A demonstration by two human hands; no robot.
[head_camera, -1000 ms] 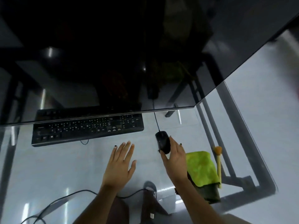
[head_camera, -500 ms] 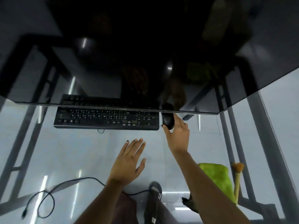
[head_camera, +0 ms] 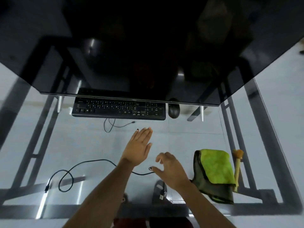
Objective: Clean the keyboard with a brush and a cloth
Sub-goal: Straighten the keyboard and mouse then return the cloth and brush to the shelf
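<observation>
Glass desk (head_camera: 79,145) on a dark metal frame is carrying everything; floor tiles are showing through the top. Keyboard (head_camera: 118,109) is lying flat at the far side, its back edge tucked under the monitor (head_camera: 148,46). Taking the keyboard as reference: mouse (head_camera: 173,110) is sitting just beside its right end, a thin cable (head_camera: 115,125) is looping out just in front of it, a longer cable (head_camera: 79,168) is trailing well to the near left. Cloth (head_camera: 215,168), green over dark, is lying folded to the near right, with the brush (head_camera: 237,167) touching the cloth's right edge, bristles pointing away.
</observation>
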